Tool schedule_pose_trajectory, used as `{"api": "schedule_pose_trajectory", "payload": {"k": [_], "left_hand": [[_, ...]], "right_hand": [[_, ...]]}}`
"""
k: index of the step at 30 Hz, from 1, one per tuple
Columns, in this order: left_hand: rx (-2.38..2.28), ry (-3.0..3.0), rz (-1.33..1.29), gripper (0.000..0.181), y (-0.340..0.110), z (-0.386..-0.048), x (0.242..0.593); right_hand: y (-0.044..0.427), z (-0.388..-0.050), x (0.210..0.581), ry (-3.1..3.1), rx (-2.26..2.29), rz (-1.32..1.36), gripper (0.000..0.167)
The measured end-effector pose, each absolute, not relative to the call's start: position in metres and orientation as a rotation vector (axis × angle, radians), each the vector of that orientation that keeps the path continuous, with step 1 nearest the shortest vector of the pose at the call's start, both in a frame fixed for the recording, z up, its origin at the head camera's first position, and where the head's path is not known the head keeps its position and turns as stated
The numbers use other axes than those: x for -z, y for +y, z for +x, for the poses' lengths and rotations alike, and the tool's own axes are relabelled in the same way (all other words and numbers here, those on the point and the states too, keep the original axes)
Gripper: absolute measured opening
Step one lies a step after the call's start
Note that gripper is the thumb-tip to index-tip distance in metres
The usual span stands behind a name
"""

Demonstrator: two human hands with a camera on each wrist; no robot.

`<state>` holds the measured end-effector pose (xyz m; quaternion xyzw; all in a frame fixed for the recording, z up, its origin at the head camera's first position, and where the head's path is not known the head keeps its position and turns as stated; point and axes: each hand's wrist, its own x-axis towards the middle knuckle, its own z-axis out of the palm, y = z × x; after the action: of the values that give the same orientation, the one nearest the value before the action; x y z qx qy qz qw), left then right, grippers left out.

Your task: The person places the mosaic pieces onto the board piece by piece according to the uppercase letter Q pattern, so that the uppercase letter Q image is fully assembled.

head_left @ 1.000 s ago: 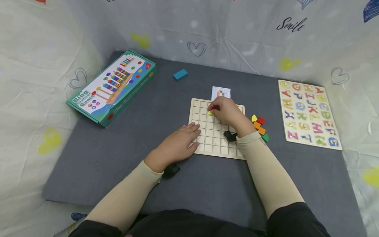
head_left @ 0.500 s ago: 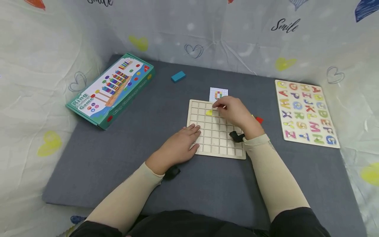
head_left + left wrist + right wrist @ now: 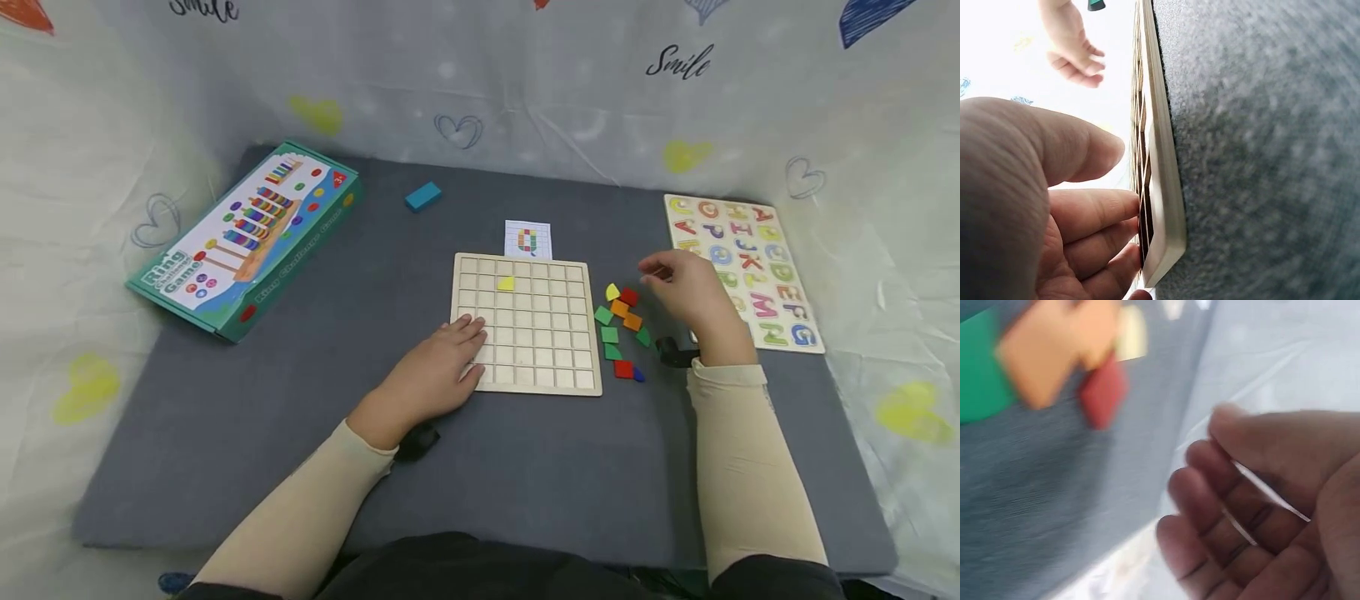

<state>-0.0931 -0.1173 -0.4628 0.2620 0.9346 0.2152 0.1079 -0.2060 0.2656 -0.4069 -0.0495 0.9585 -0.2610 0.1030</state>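
Left hand (image 3: 425, 372) rests, fingers relaxed, on the grid board (image 3: 536, 337), coloured blocks (image 3: 632, 322) along its right side, and here's the right hand (image 3: 697, 302), loosely curled, holding nothing, out beyond them (one yellow piece (image 3: 506, 283) aboard)

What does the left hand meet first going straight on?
More of the grid board: the left hand touches its edge and points across it. The yellow piece sits near that line, but whether the fingertips would strike it is unclear.
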Motion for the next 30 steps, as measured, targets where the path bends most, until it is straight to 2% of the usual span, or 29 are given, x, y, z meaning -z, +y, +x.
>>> {"api": "schedule_pose_trajectory", "payload": {"k": [11, 30], "left_hand": [[-0.634, 2.752, 0.761, 0.056, -0.118, -0.093, 0.464], [-0.582, 2.746, 0.745, 0.058, -0.115, -0.091, 0.461]], "right_hand": [[0.273, -0.203, 0.438, 2.757, 0.726, -0.09, 0.042], [0.266, -0.204, 0.445, 2.789, 0.727, 0.015, 0.026]]}}
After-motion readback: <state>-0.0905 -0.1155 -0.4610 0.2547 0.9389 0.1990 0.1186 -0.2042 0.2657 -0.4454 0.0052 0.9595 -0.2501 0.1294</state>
